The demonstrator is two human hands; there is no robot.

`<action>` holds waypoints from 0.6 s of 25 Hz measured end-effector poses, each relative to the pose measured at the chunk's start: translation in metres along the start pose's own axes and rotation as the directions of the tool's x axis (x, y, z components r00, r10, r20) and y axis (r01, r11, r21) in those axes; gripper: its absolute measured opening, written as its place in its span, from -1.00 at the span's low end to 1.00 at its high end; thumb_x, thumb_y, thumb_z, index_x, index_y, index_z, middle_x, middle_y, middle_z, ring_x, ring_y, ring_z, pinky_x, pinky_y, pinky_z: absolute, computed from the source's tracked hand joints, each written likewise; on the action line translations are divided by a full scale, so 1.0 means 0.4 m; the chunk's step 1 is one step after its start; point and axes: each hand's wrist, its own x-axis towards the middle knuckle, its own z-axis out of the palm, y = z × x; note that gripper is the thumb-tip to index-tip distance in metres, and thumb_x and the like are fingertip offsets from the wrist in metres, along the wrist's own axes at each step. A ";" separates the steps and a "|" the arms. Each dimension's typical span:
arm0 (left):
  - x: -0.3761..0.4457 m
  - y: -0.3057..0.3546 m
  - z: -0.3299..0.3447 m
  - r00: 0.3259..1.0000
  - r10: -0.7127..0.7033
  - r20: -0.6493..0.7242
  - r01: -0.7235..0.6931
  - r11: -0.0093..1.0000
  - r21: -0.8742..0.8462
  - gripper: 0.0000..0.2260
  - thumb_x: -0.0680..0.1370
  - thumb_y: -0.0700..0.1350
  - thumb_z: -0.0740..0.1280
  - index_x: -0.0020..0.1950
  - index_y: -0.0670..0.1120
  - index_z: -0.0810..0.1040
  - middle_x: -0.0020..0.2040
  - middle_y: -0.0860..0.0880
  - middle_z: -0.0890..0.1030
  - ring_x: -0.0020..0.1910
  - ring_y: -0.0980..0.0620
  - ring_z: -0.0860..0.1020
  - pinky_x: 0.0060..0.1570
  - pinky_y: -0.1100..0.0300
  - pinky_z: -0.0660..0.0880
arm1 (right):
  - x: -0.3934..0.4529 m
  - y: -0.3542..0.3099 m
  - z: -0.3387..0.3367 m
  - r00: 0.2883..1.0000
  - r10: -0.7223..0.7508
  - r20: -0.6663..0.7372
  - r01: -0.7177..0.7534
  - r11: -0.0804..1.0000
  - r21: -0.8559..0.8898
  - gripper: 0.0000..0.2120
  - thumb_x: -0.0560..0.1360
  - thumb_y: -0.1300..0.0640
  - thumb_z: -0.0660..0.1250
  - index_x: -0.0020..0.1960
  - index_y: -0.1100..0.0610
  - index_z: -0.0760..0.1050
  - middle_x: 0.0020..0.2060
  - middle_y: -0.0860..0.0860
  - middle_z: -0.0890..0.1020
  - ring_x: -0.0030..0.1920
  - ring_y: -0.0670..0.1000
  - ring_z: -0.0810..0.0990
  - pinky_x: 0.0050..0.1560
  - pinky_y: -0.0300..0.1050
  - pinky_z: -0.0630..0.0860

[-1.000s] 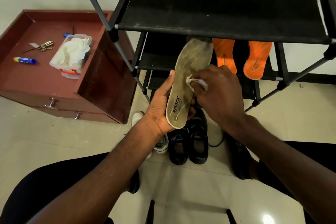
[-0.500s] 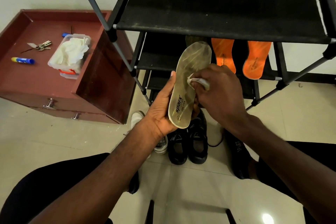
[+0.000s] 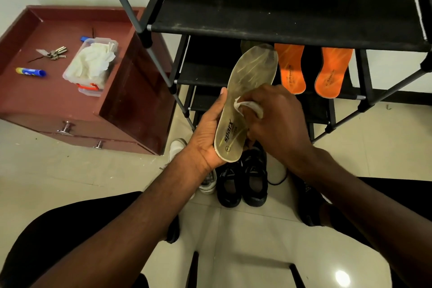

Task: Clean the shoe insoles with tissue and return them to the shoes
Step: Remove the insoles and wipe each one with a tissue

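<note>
Head view: we see the left hand (image 3: 208, 140) clasping the heel end of a worn, yellowish-grey foam insole (image 3: 245, 103) printed "sparx", held upright in front of the black fabric-and-tube shoe rack (image 3: 280, 2), while the right hand (image 3: 275, 121) pinches a crumpled white tissue (image 3: 247, 106) against the insole's middle. Two orange insoles (image 3: 313, 70) lean on a lower shelf, and a pair of black laced shoes (image 3: 243, 180) stands on the tiled floor directly below the hands. We judge the risks as follows: the insole is supported at its heel only, so firm wiping toward the toe may bend it or lever it out of the grip onto the floor; the thin tissue may shred and leave lint; and the small wad could slip from the fingers. A clear plastic box of white tissues (image 3: 91, 65) sits on the maroon cabinet (image 3: 46, 100), well apart to the left.
</note>
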 end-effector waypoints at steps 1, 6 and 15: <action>0.001 0.001 -0.001 1.000 -0.011 0.004 0.011 1.000 -0.010 -0.52 0.67 0.26 0.25 0.22 -0.13 0.64 0.03 -0.11 0.70 0.04 -0.05 0.69 0.29 0.06 0.54 | -0.015 -0.020 0.011 0.996 -0.066 0.057 0.063 0.997 0.047 -0.84 0.54 0.09 0.45 0.11 0.08 0.68 -0.01 -0.03 0.68 0.04 0.03 0.58 -0.01 0.00 0.54; 0.001 -0.004 -0.006 0.999 -0.027 0.020 0.028 0.999 -0.032 -0.55 0.67 0.24 0.26 0.18 -0.13 0.66 0.01 -0.11 0.71 -0.01 -0.06 0.70 0.10 0.06 0.61 | -0.019 -0.019 -0.003 0.982 -0.170 0.085 0.179 0.977 -0.115 -0.84 0.51 0.08 0.46 0.08 0.07 0.68 -0.01 -0.02 0.69 0.03 0.07 0.58 -0.01 0.05 0.50; 0.003 -0.002 -0.011 1.000 0.007 0.011 -0.006 0.999 -0.032 -0.51 0.69 0.24 0.23 0.25 -0.15 0.66 0.06 -0.13 0.72 0.02 -0.07 0.72 0.11 0.05 0.64 | -0.021 -0.015 0.002 0.992 -0.090 0.093 0.105 0.979 -0.176 -0.83 0.53 0.06 0.44 0.10 0.02 0.68 0.00 -0.06 0.67 0.03 0.04 0.55 -0.03 -0.04 0.37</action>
